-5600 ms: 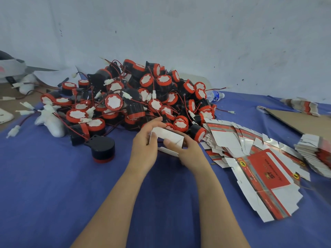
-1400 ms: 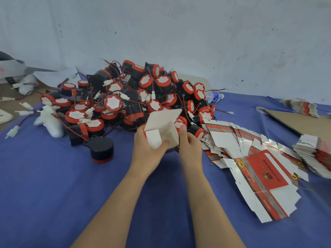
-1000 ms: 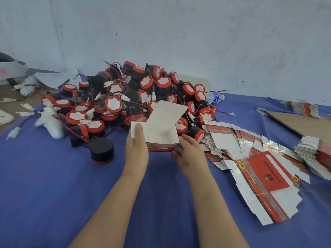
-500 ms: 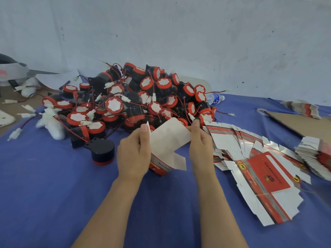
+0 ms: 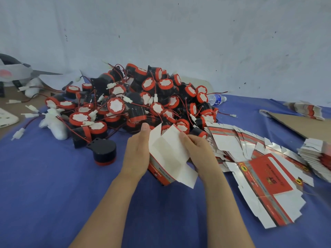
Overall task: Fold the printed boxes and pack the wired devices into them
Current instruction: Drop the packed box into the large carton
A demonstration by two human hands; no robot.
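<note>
Both hands hold a half-folded printed box (image 5: 167, 156) just above the blue cloth, white inside facing me, red printed side below. My left hand (image 5: 137, 154) grips its left wall, thumb up along the edge. My right hand (image 5: 199, 151) pinches the upper right flap with curled fingers. Behind them lies a big heap of black-and-red wired devices (image 5: 143, 101) with white connectors. One device (image 5: 103, 153) stands apart to the left of my left hand. Flat unfolded printed boxes (image 5: 265, 174) are spread out to the right.
A stack of flat boxes (image 5: 318, 158) sits at the right edge, with brown cardboard (image 5: 300, 124) behind it. A water bottle (image 5: 215, 99) lies behind the heap by the wall. White padding (image 5: 55, 126) and loose connectors lie at the left.
The box has turned from a flat blank into a partly formed shape. Since half a second ago my right hand moved from the top edge down onto the right flap.
</note>
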